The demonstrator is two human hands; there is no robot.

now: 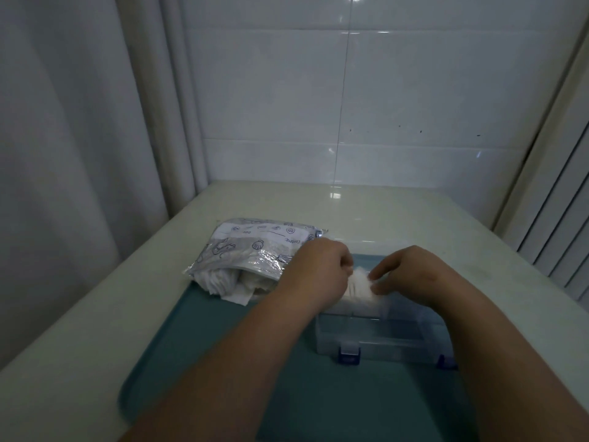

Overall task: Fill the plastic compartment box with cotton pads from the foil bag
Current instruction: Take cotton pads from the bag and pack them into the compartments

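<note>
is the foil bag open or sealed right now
Open. The foil bag lies on its side with its mouth gaping toward the camera, and white cotton pads spill out of the opening onto the teal mat.

Looks like a home bathroom or washroom corner. Glossy white wall tiles [414, 90] with thin grout lines run behind a pale, smooth surface [382, 212] like a vanity top. White curtain [79, 138] hangs in folds at the left, like a shower curtain. Ribbed white panel [561, 224] at the right edge, maybe a blind or radiator, cannot tell which. Teal mat [207, 346] lies on the surface. Dim indoor light, lamp glare on the tiles.
</note>
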